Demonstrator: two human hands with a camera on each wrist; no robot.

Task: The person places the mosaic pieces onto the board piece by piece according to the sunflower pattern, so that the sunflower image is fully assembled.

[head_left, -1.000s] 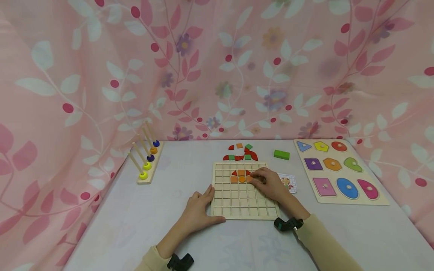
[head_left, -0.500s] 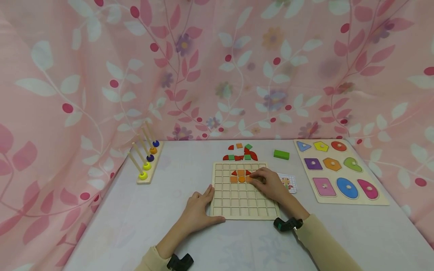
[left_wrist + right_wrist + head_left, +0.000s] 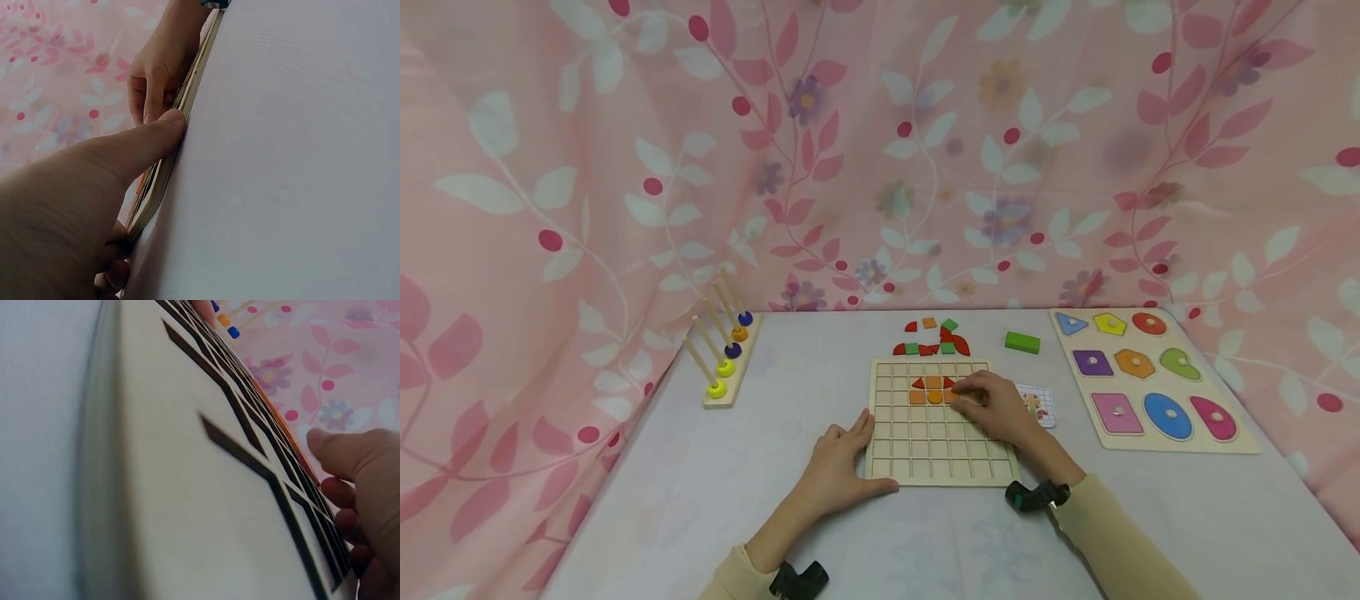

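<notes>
White printed card point(image 3: 1042, 407) lies partly behind the right hand point(image 3: 995, 406).

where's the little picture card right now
In the head view, the picture card lies right of the grid board, partly covered by the right hand.

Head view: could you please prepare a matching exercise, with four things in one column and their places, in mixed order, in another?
1. Left hand
2. Green block
3. Peg rack
4. Orange circle

A. In a cell of the grid board
B. Between the loose pieces and the shape puzzle
C. At the grid board's left and near edges
D. Left of the grid board, apart from it

Pairs: 1-C, 2-B, 3-D, 4-A
</notes>
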